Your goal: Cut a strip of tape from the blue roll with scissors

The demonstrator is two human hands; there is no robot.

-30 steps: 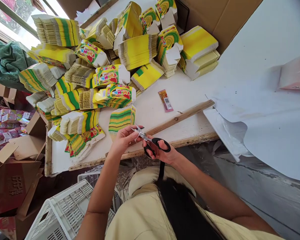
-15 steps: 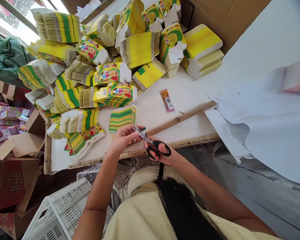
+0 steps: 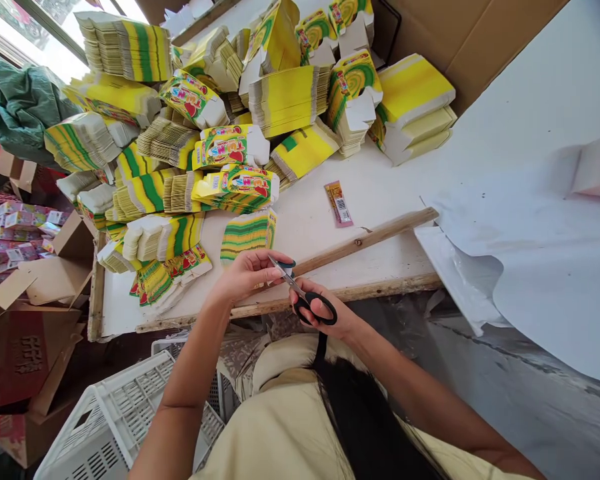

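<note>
Black-handled scissors [image 3: 324, 305] are gripped in my right hand [image 3: 344, 320], thumb and fingers at the loops. Their metal blades point up and to the left and look nearly closed. My left hand [image 3: 244, 275] pinches a small round piece [image 3: 287, 265], dark green on top and whitish below; its exact kind is unclear. The blade tips lie across my left fingertips, beside that piece. Both hands are above the table's front edge. Just behind my left hand stands a stack of green-and-yellow striped flat cartons [image 3: 247, 232].
Many bundles of yellow-green cartons [image 3: 283, 100] cover the table's left and back. A small wrapped sachet [image 3: 339, 204] lies near a wooden strip [image 3: 365, 241]. White plastic crates [image 3: 125, 407] stand low on the left, by open cardboard boxes [image 3: 30, 353]. White sheeting [image 3: 545, 280] spreads on the right.
The view has shifted slightly. The scissor blades, a little apart before, now look closer together. My left hand still pinches the small round piece.
</note>
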